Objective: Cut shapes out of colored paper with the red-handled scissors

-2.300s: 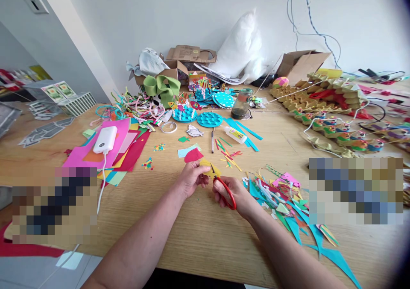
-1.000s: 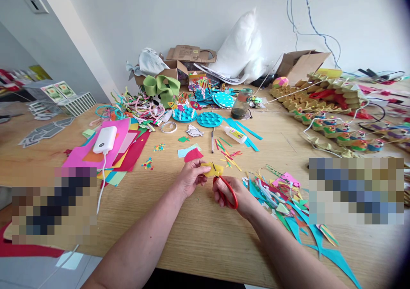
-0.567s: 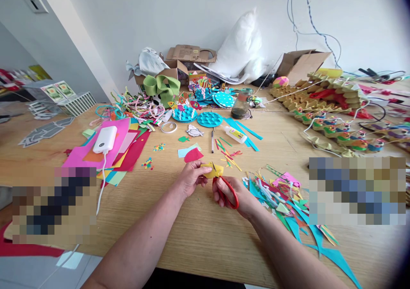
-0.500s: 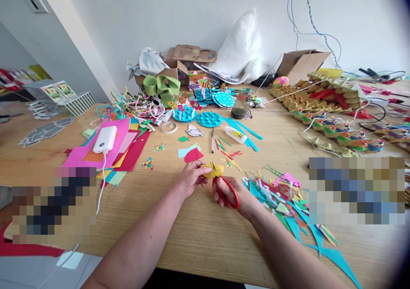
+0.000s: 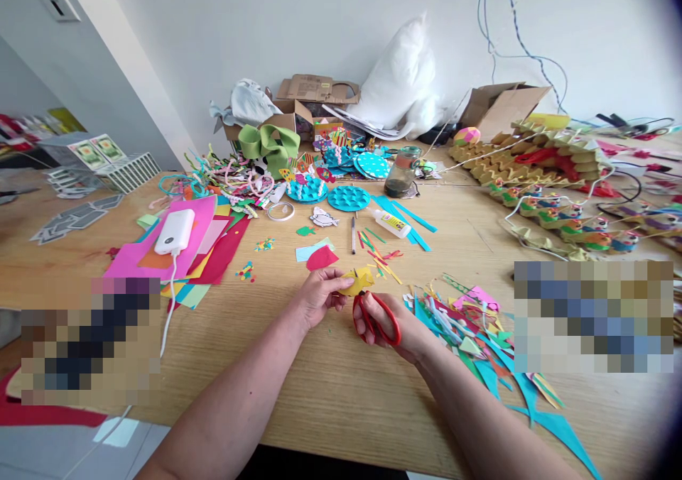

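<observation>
The fingers of your left hand point(image 5: 321, 297) are pinched on the near edge of a piece of yellow paper point(image 5: 364, 279), thumb on top, probably to hold it flat and steady against the blades. The paper juts out to the right of those fingers, raised above the worktop point(image 5: 314, 402), which seems to give the lower blade room underneath. The fingers of your right hand point(image 5: 379, 329) are curled through the handles of the red scissors point(image 5: 395, 334); the loops stand apart, so the blades look parted at the paper, though your grip and the paper hide part of them.

Just beyond your left fingers lies a red paper piece point(image 5: 322, 258), overlapping a pale blue piece point(image 5: 307, 251). Farther ahead are a pen point(image 5: 352, 236) and a glue bottle point(image 5: 393, 223) on its side, both likely left within an easy reach. To the right of your right fingers spreads a heap of offcuts point(image 5: 469, 348), seemingly pushed aside to leave working space. Well left of your left fingers, a white power bank point(image 5: 177, 230) rests on the coloured sheets point(image 5: 222, 254), perhaps incidentally weighing them down.
</observation>
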Motion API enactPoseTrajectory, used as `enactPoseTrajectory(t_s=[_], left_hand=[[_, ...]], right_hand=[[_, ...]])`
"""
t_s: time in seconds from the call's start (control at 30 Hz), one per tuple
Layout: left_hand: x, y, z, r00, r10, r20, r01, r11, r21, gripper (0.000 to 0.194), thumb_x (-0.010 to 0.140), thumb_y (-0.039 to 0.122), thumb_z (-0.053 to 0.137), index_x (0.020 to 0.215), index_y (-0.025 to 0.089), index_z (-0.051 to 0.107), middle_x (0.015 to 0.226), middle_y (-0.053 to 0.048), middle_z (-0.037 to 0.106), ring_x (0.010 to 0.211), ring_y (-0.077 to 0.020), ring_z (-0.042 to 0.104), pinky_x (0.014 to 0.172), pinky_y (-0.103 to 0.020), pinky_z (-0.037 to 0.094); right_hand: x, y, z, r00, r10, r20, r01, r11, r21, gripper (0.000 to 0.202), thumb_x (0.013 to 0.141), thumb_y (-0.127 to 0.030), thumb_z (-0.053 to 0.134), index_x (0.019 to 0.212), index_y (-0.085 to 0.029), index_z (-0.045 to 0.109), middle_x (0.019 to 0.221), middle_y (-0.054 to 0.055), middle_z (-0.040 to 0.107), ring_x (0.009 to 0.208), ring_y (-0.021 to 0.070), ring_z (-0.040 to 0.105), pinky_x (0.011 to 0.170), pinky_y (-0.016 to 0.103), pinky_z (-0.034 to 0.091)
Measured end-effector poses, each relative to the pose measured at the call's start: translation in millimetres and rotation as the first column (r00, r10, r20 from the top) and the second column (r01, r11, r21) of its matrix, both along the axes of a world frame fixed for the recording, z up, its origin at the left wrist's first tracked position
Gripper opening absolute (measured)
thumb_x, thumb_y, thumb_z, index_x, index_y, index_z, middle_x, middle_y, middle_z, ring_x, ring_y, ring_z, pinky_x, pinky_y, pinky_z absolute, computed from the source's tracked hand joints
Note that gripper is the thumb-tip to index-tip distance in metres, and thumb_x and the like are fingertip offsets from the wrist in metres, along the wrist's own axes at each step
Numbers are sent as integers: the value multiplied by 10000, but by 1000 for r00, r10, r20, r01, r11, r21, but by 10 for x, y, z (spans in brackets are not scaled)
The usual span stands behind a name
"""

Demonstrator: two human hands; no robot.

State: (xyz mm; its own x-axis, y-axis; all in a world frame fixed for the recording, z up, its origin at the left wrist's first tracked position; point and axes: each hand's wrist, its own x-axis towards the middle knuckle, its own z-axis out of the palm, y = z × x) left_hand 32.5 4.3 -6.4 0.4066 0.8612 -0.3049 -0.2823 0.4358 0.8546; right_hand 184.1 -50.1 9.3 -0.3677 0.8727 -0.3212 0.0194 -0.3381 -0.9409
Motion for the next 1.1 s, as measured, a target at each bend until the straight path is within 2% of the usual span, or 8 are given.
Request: enactPoseTrajectory(t_s=[0.17, 0.37, 0.57, 1.1], left_hand=[[4, -9, 19, 1000, -17, -21, 17, 1000, 9, 312, 575, 315, 779, 622, 136, 528, 527, 28, 549, 379, -41, 455, 355, -167, 310], [9, -17, 21, 999, -6, -36, 6, 1000, -5, 378, 537, 310, 802, 760, 151, 541, 611, 7, 621, 386, -69, 510, 360, -177, 328], [9, -21, 31, 999, -22, -49, 23, 1000, 5, 323, 584, 338, 752, 745, 152, 543, 596, 1, 616, 406, -96, 553, 361, -182, 358], [5, -20, 20, 998, -13, -56, 16, 998, 53, 281, 583, 320, 756, 715, 137, 589, 598, 5, 611, 411, -77, 523, 399, -194, 379]], right_hand=[[-2, -3, 15, 1000, 0, 4, 0, 1000, 14, 582, 713, -737, 486, 691, -156, 502, 543, -11, 548, 376, 58, 438, 347, 169, 211], [-8, -2, 8, 999, -41, 31, 40, 999, 9, 581, 700, -736, 503, 677, -155, 511, 520, -16, 548, 360, 54, 424, 347, 170, 224], [-5, 16, -24, 999, -36, 17, 35, 999, 20, 572, 709, -724, 516, 656, -155, 511, 481, -28, 528, 348, 52, 419, 352, 171, 245], [-4, 6, -25, 999, -27, 29, 25, 999, 41, 567, 707, -726, 510, 686, -159, 508, 555, -11, 562, 388, 64, 459, 364, 173, 262]])
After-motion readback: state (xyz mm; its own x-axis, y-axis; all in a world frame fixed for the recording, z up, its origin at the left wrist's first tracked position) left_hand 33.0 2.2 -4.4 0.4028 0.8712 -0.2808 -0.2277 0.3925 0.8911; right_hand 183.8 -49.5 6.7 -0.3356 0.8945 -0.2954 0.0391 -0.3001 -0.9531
